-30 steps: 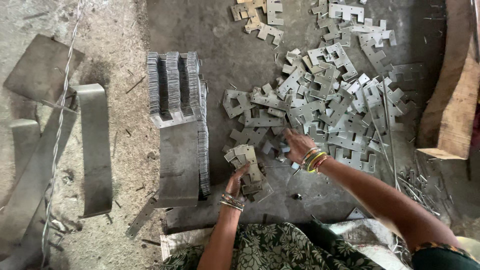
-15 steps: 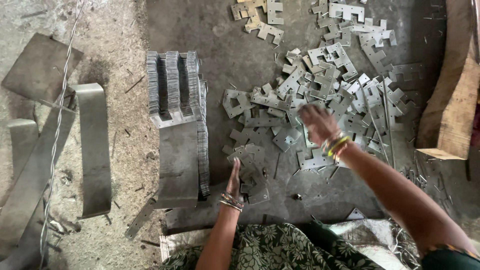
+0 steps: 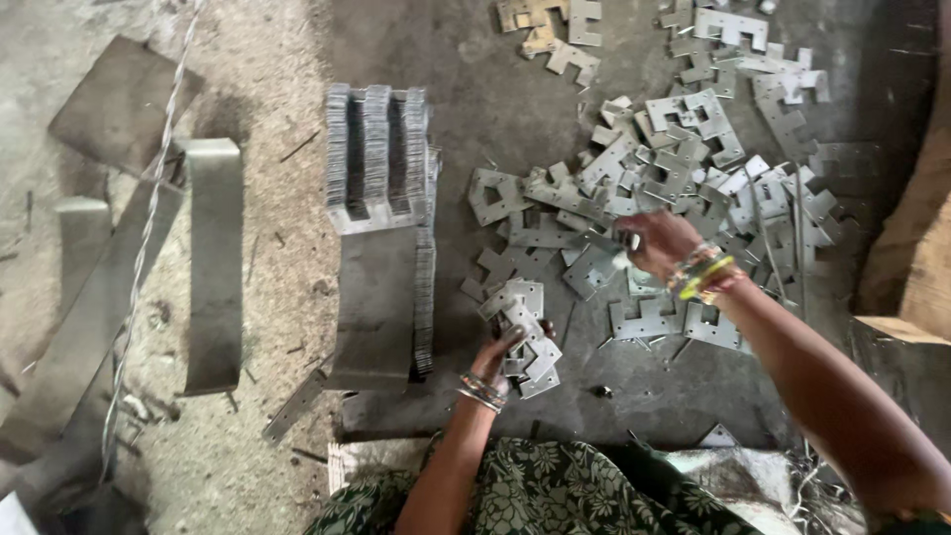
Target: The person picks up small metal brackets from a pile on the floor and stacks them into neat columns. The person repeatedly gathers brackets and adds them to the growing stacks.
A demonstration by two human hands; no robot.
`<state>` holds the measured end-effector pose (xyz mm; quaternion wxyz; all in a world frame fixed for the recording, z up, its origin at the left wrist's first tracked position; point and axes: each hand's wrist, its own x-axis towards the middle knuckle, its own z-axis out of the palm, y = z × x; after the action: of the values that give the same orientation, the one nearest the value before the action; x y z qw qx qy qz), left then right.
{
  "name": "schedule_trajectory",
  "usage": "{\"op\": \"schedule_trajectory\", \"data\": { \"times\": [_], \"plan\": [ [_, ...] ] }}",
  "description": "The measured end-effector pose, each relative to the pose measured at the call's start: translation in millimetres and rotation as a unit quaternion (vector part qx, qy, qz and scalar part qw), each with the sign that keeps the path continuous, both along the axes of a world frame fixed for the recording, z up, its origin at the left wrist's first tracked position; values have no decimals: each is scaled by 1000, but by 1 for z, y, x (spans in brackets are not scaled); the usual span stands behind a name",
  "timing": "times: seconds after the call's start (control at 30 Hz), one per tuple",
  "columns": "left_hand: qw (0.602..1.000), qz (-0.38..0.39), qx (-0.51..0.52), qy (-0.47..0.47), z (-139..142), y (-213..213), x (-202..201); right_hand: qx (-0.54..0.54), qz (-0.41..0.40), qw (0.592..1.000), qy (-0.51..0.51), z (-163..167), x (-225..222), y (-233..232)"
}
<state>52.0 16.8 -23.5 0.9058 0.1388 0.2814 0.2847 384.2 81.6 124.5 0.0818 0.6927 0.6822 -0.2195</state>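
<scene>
My left hand (image 3: 498, 359) grips a small stack of notched grey metal plates (image 3: 522, 315) resting on the dark floor just in front of me. My right hand (image 3: 659, 243), with bangles on its wrist, reaches out over the near edge of a big loose pile of the same stamped plates (image 3: 693, 178). Its fingers curl down onto one plate (image 3: 592, 269) at the pile's edge. The two hands are about a hand's width apart.
A tidy row of plates standing on edge (image 3: 381, 149) rests on a long flat sheet (image 3: 376, 297) to the left. Bent metal strips (image 3: 213, 258) and a twisted wire (image 3: 149, 228) lie further left. A wooden block (image 3: 911, 248) stands at the right.
My right hand has moved from beside the small stack up and to the right, out to the loose pile. My left hand has stayed on the stack.
</scene>
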Motion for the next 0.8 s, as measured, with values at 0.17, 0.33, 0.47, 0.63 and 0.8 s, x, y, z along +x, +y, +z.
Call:
{"op": "schedule_trajectory", "data": {
  "times": [0.17, 0.33, 0.47, 0.63, 0.8],
  "plan": [
    [993, 87, 34, 71, -12, -5, 19, -143, -202, 794, 555, -16, -25, -33],
    [992, 122, -43, 4, -9, -5, 23, -199, -120, 879, 417, -19, -67, -44],
    [989, 130, -27, -67, 8, -2, 19, -189, -101, 814, 540, -15, -74, -47],
    [993, 116, -26, -2, 15, 0, 18, -176, -86, 840, 506, -19, -75, -57],
    [993, 69, 69, 68, 5, 5, 29, -80, -18, 953, 290, -31, -88, -67]
  ]
}}
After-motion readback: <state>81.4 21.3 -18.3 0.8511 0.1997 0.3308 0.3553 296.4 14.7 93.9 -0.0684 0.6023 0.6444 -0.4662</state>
